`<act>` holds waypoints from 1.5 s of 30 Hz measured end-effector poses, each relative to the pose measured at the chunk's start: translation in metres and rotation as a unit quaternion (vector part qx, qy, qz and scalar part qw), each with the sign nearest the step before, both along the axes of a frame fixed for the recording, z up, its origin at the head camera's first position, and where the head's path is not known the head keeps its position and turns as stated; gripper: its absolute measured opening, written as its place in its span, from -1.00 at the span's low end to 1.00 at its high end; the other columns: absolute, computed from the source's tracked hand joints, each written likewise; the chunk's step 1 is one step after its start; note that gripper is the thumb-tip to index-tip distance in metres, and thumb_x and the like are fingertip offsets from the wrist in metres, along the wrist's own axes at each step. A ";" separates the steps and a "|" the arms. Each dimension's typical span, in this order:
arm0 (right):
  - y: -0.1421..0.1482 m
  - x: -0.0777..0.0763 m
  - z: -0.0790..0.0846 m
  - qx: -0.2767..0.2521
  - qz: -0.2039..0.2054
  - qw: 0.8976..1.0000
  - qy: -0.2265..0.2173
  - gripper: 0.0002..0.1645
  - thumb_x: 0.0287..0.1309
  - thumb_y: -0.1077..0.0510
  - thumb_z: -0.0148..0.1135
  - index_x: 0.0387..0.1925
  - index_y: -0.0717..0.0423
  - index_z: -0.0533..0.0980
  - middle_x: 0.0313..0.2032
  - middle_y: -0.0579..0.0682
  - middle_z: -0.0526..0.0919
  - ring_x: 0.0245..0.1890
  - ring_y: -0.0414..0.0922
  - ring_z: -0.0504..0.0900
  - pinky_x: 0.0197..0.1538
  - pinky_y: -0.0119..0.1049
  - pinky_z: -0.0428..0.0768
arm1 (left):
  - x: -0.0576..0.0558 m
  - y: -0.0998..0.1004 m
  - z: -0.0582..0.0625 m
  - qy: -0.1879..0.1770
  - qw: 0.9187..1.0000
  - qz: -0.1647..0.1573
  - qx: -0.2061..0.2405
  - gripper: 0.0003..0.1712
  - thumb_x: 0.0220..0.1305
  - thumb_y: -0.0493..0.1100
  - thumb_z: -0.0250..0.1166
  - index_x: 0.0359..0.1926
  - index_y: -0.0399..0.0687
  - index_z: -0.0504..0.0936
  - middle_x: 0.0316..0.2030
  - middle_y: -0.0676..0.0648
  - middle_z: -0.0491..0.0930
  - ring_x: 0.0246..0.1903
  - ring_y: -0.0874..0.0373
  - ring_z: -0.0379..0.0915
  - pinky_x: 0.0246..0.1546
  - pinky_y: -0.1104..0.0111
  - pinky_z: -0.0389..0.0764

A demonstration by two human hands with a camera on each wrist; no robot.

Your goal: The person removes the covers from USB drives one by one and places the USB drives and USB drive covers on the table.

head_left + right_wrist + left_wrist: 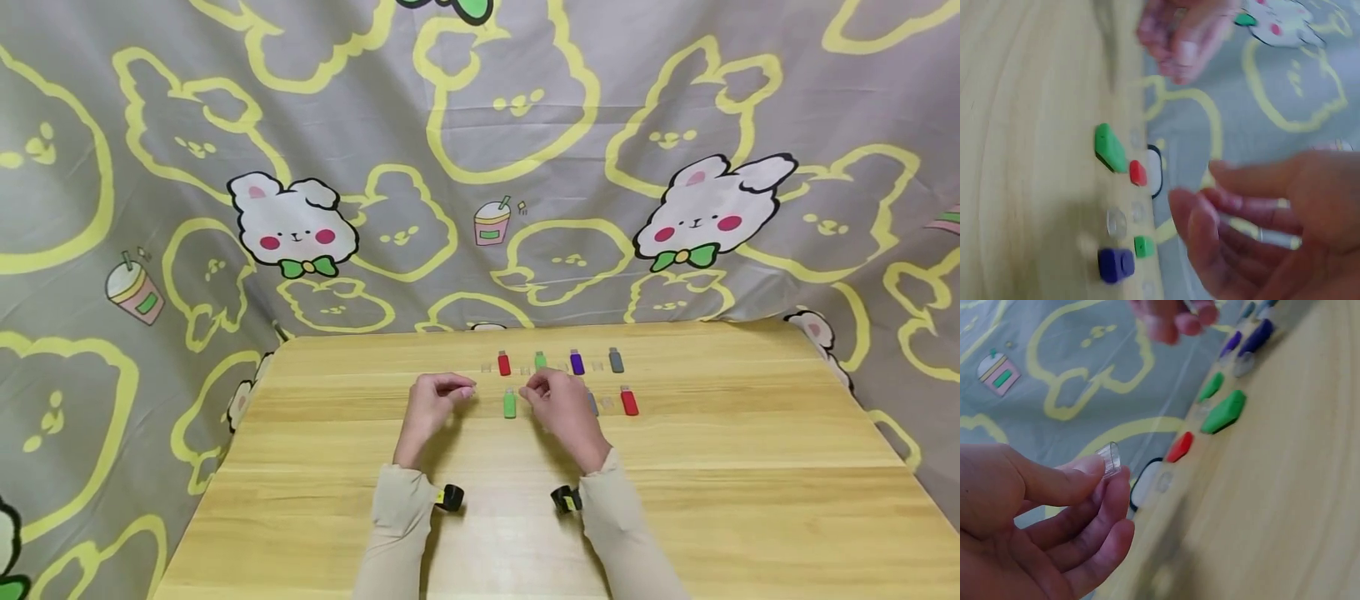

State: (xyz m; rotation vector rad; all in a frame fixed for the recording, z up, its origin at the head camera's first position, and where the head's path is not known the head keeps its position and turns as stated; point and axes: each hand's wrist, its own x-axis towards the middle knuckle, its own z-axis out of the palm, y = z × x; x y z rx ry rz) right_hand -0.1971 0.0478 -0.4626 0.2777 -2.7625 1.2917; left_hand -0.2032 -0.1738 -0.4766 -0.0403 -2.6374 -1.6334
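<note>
Between thumb and fingertips, my left hand (pixel 437 410) pinches a small clear cap (pixel 1110 460), raised above the table. A green USB stick (pixel 510 405) lies in the near row, between the two hands. My right hand (pixel 564 410) hovers just right of it, thumb and fingers loosely bent and apart, with nothing seen between them in the right wrist view. Beneath that hand, a purple USB stick (pixel 1115 265) and a clear cap (pixel 1116 223) lie on the table, hidden in the head view. A grey-blue stick (pixel 592 404) shows partly beside the right hand.
The far row has red (pixel 504 363), green (pixel 540 360), purple (pixel 577 362) and grey (pixel 617 361) USB sticks, with small clear caps (pixel 597 367) between them. Another red stick (pixel 629 401) ends the near row. A patterned curtain (pixel 390 225) hangs behind the wooden table (pixel 300 467).
</note>
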 end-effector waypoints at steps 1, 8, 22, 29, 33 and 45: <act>0.004 0.000 0.000 -0.017 0.017 1.000 -0.012 -0.91 0.26 0.21 0.43 -0.36 0.14 0.69 -0.46 -0.07 0.68 -0.49 -0.19 0.60 -0.38 -0.28 0.61 | 0.000 0.002 -0.001 -0.003 1.000 -0.001 -0.011 -0.92 0.28 -0.38 0.41 -0.24 -0.23 0.82 -0.24 -0.14 0.78 -0.25 0.09 0.66 -0.28 0.44 0.61; 0.036 -0.004 0.001 -0.100 0.038 0.994 -0.010 -0.86 0.36 0.20 0.35 -0.13 0.18 0.71 -0.24 0.03 0.76 -0.25 -0.01 0.73 -0.27 -0.30 0.68 | 0.000 0.016 -0.010 -0.036 0.998 -0.019 -0.055 -0.92 0.30 -0.36 0.41 -0.29 -0.18 0.83 -0.30 -0.09 0.77 -0.35 0.12 0.62 -0.49 0.46 0.54; 0.086 -0.010 -0.003 -0.126 -0.055 0.990 0.030 -0.77 0.40 0.18 0.30 -0.09 0.30 0.69 -0.19 0.20 0.75 -0.21 0.12 0.74 -0.31 -0.45 0.68 | -0.001 0.026 -0.016 -0.010 0.993 0.006 -0.119 -0.90 0.25 -0.37 0.45 -0.39 -0.16 0.84 -0.38 -0.06 0.77 -0.36 0.14 0.65 -0.31 0.33 0.67; 0.091 -0.011 -0.006 -0.115 -0.066 0.991 0.031 -0.75 0.42 0.16 0.29 -0.10 0.30 0.68 -0.21 0.22 0.76 -0.22 0.11 0.74 -0.33 -0.47 0.66 | -0.001 0.024 -0.018 0.007 0.993 0.034 -0.113 -0.88 0.15 -0.38 0.52 -0.48 -0.15 0.80 -0.49 -0.03 0.72 -0.52 0.20 0.51 -0.42 0.36 0.57; 0.091 -0.011 -0.007 -0.112 -0.070 0.991 0.024 -0.75 0.41 0.16 0.29 -0.10 0.31 0.68 -0.20 0.22 0.75 -0.20 0.11 0.73 -0.32 -0.47 0.66 | 0.000 0.025 -0.018 0.019 0.992 0.040 -0.120 -0.87 0.11 -0.42 0.53 -0.49 -0.18 0.77 -0.53 -0.03 0.69 -0.54 0.22 0.48 -0.45 0.38 0.55; 0.082 -0.014 -0.014 -0.099 -0.070 0.992 0.019 -0.77 0.42 0.16 0.28 -0.08 0.26 0.68 -0.16 0.17 0.75 -0.13 0.08 0.71 -0.11 -0.29 0.71 | -0.001 0.018 -0.017 0.018 0.993 0.035 -0.112 -0.95 0.25 -0.40 0.43 -0.34 -0.22 0.79 -0.42 -0.05 0.71 -0.43 0.17 0.53 -0.38 0.36 0.59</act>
